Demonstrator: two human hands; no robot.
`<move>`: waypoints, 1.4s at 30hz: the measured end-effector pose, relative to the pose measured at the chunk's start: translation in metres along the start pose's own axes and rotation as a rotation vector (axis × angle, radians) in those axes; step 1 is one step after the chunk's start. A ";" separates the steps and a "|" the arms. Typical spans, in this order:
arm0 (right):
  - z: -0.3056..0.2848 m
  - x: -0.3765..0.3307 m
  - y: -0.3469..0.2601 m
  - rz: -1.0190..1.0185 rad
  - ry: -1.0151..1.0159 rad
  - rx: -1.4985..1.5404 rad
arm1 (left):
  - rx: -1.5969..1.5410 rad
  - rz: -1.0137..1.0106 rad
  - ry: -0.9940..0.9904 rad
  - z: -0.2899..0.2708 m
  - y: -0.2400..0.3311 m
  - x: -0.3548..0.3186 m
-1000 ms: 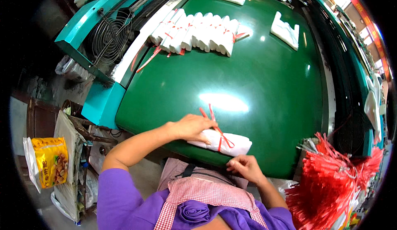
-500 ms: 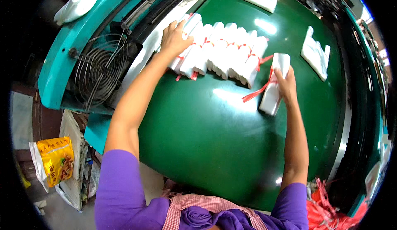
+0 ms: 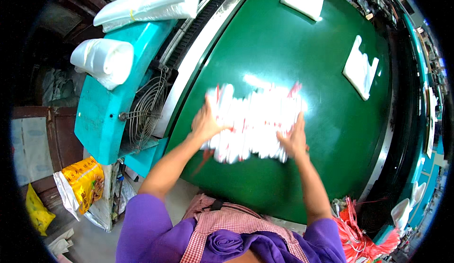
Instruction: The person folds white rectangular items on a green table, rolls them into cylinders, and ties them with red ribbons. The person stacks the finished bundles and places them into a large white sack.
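Observation:
On the green table, several rolled bundles of white plastic bags, tied with red strips, lie side by side in a tight row. My left hand grips the row's left end, its thumb over the top. At the opposite end my right hand presses inward, so the bundles are squeezed between both palms. Motion and glare blur the row, and single bundles are hard to tell apart. Two flat stacks of white vest-style bags lie on the table too: one stack at the far side, the other stack at the right.
To the left stands a teal machine frame with a round wire fan guard. Rolls of clear plastic rest on top of it. A yellow package sits at lower left. Red plastic strips hang at lower right.
The bundle my right hand held apart now appears to be in the row, and that hand is on the row's right end. The row has come nearer to me. The view has shifted.

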State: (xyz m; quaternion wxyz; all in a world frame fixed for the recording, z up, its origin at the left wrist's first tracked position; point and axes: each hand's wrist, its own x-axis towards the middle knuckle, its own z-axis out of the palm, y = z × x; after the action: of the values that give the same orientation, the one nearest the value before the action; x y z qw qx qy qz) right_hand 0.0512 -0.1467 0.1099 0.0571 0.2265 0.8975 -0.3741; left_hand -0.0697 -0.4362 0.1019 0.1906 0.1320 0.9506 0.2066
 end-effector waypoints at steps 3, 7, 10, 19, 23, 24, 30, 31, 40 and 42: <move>-0.007 -0.087 0.019 -0.007 0.061 -0.040 | -0.032 -0.231 -0.402 -0.029 0.003 -0.070; -0.003 -0.163 0.006 0.217 -0.122 -0.060 | -0.036 -0.187 -0.421 0.005 -0.008 -0.157; 0.033 -0.198 -0.014 0.211 -0.156 -0.038 | -0.103 -0.160 -0.439 0.022 0.006 -0.188; 0.052 -0.250 -0.009 -0.019 0.010 0.272 | -0.361 -0.178 -0.127 0.035 0.017 -0.261; 0.060 -0.287 -0.006 -0.071 -0.083 0.690 | -0.450 -0.251 -0.203 0.018 0.015 -0.306; 0.057 -0.298 -0.017 -0.078 -0.108 0.677 | -0.458 -0.259 -0.182 0.007 0.011 -0.326; 0.049 -0.352 -0.124 -0.352 -0.239 0.484 | -0.570 -0.355 0.120 -0.067 -0.019 -0.447; 0.059 -0.361 -0.140 -0.402 -0.261 0.459 | -0.583 -0.381 0.157 -0.081 -0.030 -0.468; 0.228 -0.489 -0.390 -0.791 -0.467 0.434 | -0.415 -0.475 0.740 -0.198 -0.241 -0.667; 0.281 -0.528 -0.476 -0.923 -0.562 0.532 | -0.403 -0.486 0.910 -0.238 -0.300 -0.723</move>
State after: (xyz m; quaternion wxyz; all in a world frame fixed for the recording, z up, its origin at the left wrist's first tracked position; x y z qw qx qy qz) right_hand 0.2894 -0.8287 0.3607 0.0650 -0.2877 0.7293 -0.6173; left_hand 0.4244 -1.0204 0.3919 -0.1757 -0.2328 0.8818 0.3707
